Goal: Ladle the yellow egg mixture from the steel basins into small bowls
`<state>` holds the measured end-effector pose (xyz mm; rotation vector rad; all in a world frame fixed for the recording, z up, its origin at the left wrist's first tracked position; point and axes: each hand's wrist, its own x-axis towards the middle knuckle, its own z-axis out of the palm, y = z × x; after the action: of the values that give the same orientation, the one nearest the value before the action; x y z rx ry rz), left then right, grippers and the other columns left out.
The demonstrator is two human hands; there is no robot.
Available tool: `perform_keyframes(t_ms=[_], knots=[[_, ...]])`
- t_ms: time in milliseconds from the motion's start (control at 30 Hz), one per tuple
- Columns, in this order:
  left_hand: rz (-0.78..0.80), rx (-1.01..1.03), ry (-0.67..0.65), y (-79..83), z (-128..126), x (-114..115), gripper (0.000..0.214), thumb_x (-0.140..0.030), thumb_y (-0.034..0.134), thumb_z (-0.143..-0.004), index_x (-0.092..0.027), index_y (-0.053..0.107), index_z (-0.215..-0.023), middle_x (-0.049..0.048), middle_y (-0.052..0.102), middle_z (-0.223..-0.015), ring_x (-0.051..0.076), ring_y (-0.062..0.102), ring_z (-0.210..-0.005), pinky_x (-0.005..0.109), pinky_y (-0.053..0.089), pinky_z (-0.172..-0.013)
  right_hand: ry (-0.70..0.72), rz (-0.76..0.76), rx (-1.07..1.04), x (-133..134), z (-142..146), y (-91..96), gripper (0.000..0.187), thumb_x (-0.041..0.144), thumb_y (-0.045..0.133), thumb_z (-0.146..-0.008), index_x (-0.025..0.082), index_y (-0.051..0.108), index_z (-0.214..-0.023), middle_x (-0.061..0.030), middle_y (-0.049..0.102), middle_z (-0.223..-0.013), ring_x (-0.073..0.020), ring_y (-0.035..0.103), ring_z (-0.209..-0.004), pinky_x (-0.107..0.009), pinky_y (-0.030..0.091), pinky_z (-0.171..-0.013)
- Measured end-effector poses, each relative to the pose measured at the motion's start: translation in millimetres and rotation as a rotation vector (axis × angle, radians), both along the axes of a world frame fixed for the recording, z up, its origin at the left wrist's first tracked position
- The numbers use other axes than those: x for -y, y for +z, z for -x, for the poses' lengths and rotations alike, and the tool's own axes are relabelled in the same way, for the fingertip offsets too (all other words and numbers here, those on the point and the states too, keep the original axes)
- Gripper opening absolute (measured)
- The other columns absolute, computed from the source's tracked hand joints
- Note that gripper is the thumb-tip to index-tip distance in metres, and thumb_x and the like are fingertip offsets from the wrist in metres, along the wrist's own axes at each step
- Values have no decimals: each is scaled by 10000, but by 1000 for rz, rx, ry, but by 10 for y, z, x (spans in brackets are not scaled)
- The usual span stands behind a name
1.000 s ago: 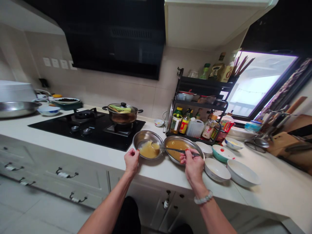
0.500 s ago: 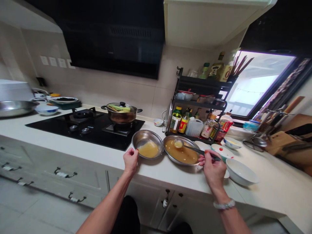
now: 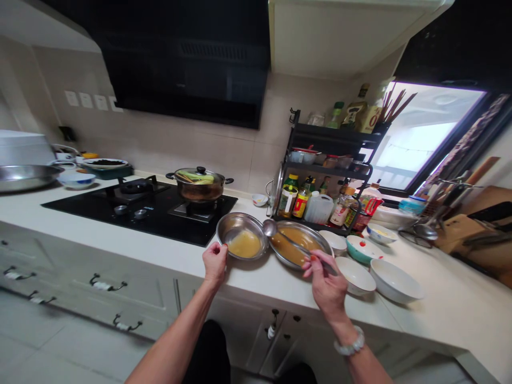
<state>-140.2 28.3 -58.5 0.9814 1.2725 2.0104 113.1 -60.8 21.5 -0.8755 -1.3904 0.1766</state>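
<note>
With my left hand (image 3: pixel 215 261) I grip the near-left rim of a steel bowl (image 3: pixel 232 223) that has a shallow layer of yellowish-brown liquid in it. My right hand (image 3: pixel 328 282) is closed round the dark handle of a ladle (image 3: pixel 270 228). The ladle's metal head is raised over the gap between the two steel vessels, near the left bowl's right rim. Beneath its handle stands a second steel bowl (image 3: pixel 328 241), holding more brown liquid (image 3: pixel 294 240). What the ladle's cup contains cannot be made out.
White bowls (image 3: pixel 396 282) and a green-rimmed dish (image 3: pixel 362 250) stand to the right. Behind is a black rack (image 3: pixel 332 169) with several bottles. A lidded pot (image 3: pixel 200 189) sits on the gas hob (image 3: pixel 160 221) at left. The counter's front edge (image 3: pixel 256 293) runs close below the bowls.
My right hand has moved left, lifting the ladle out of the right bowl's liquid and carrying its head toward the left bowl. My left hand stays at the same rim.
</note>
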Motion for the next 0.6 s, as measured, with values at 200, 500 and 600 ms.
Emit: perform_keyframes(t_ms=[200, 500, 600], knots=[[-2, 1, 4, 10, -1, 4, 263, -274, 586, -654, -210, 386, -494, -84, 360, -419, 74, 326, -407, 201, 264, -412, 77, 121, 62, -157, 371, -139, 206, 359, 531, -860, 190, 627, -929, -17, 629, -743, -110, 594, -513, -230, 508, -417], [-6, 11, 3, 10, -2, -3, 271, -259, 585, -649, -210, 373, -488, -86, 353, -419, 69, 309, -407, 198, 260, -412, 81, 368, -269, -344, 428, -152, 367, 512, 584, -778, 159, 545, -873, 25, 586, -488, -136, 581, -402, -225, 475, -373], [5, 7, 8, 9, 2, -4, 268, -255, 585, -644, -211, 372, -486, -84, 356, -419, 71, 313, -410, 199, 259, -411, 77, 373, -326, -363, 398, -119, 386, 516, 604, -759, 157, 537, -883, 9, 608, -501, -147, 583, -396, -227, 462, -356]])
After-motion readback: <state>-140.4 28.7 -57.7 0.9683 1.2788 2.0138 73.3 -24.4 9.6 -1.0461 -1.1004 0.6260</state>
